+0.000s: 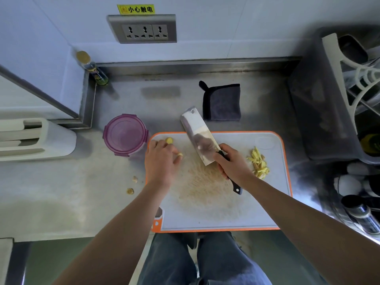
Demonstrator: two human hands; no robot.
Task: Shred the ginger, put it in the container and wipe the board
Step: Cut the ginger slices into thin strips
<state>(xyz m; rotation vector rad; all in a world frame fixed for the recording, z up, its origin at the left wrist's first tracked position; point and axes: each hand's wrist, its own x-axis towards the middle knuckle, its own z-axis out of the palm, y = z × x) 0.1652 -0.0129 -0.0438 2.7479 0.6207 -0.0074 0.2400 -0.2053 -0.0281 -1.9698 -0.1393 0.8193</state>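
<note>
Ginger piece (180,154), its axis unclear, is pinched by the left hand (160,161); right hand (236,166) grips the cleaver (197,130), pointing away-left.

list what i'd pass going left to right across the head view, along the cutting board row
white slotted holder → purple-lidded container → left hand pinching a ginger piece → cleaver → right hand gripping its handle → shredded ginger → grey tub

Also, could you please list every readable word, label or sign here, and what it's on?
"小心触电": yellow sticker on the wall above the socket panel.
Label on the bottle, back left corner: too blurred to read.
Mark on the cleaver blade: too small to read.
</note>
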